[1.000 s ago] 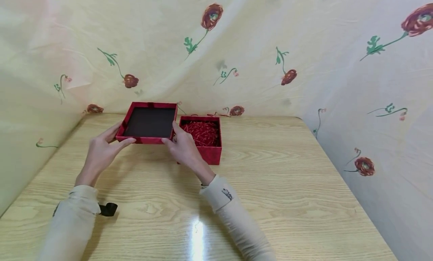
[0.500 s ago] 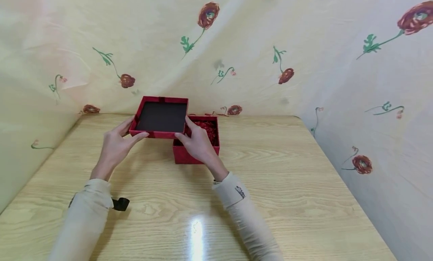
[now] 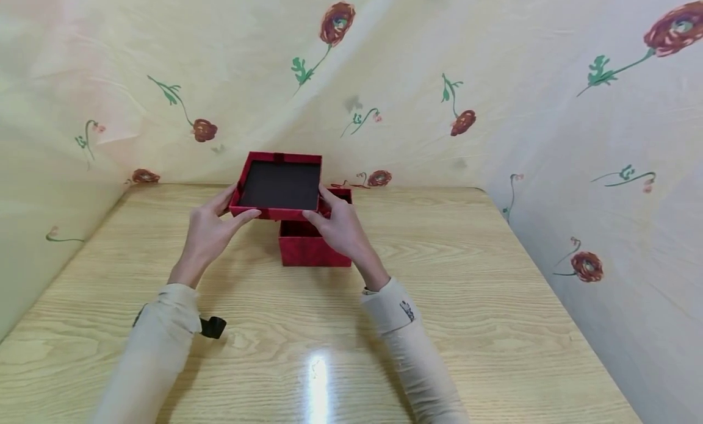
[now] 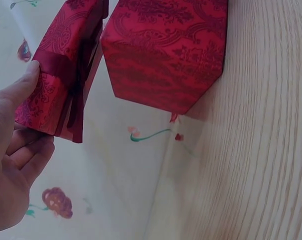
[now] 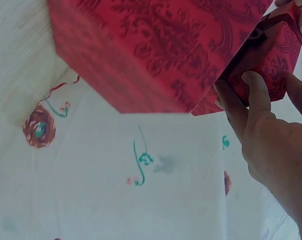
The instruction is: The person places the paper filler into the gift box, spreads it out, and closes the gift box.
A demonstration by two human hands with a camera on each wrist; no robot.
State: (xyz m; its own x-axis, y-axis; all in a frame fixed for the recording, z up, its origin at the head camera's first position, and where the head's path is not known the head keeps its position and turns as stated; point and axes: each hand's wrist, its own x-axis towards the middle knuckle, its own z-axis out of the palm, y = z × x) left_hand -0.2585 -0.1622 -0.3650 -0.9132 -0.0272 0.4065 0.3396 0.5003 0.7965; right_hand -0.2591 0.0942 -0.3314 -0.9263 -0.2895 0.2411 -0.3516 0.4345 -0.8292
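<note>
A red patterned box lid [image 3: 280,185] with a dark inside faces up, held in the air between both hands. My left hand [image 3: 211,229] pinches its left edge, thumb on the near rim. My right hand [image 3: 340,224] grips its right edge. The lid hangs over the left part of the red box base [image 3: 307,251], which stands on the wooden table [image 3: 439,302]. The left wrist view shows the lid [image 4: 58,75] with a dark red ribbon beside the box base [image 4: 166,55]. In the right wrist view the box base [image 5: 156,50] fills the top and the lid [image 5: 271,60] sits by my fingers.
Pale floral cloth [image 3: 494,76] walls the table at the back, left and right. A black strap end [image 3: 213,327] sticks out at my left sleeve. Bare wooden tabletop lies in front and to the right of the box.
Both hands carried the lid rightward and slightly up, from beside the box base to over it. The red shredded filling inside the base is now mostly covered.
</note>
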